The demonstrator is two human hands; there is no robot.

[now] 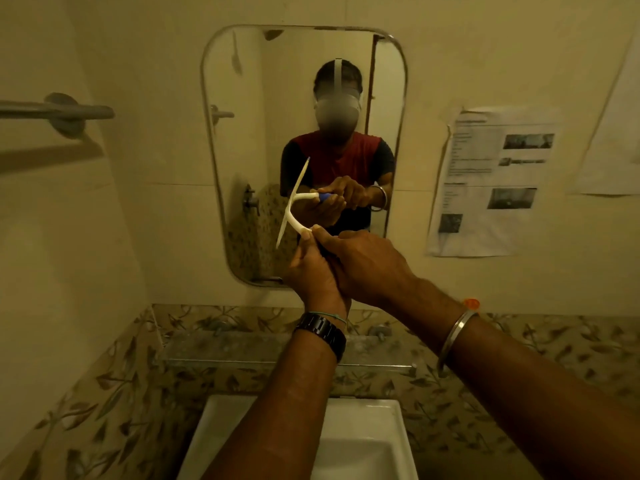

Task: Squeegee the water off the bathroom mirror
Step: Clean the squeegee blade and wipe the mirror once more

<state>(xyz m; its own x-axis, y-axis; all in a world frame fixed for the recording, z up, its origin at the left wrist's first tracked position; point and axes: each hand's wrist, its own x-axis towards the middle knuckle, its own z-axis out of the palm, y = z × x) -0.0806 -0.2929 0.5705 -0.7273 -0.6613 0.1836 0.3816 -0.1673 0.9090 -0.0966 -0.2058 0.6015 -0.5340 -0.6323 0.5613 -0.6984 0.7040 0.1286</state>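
A rounded-corner mirror [249,98] hangs on the tiled wall ahead. A white squeegee [297,224] has its thin blade against the glass in the lower left half, tilted slightly off vertical. Its curved neck comes back to my hands. My left hand [308,268], with a dark watch on the wrist, grips the handle from below. My right hand [367,261], with a steel bangle on the wrist, wraps over the handle and the left hand. The handle itself is hidden by my fingers; its blue grip shows only in the reflection.
A grey towel bar [59,110] juts from the left wall. Below the mirror is a glass shelf [242,353], and under it a white sink [363,441]. Printed paper sheets [491,181] are stuck on the wall to the mirror's right.
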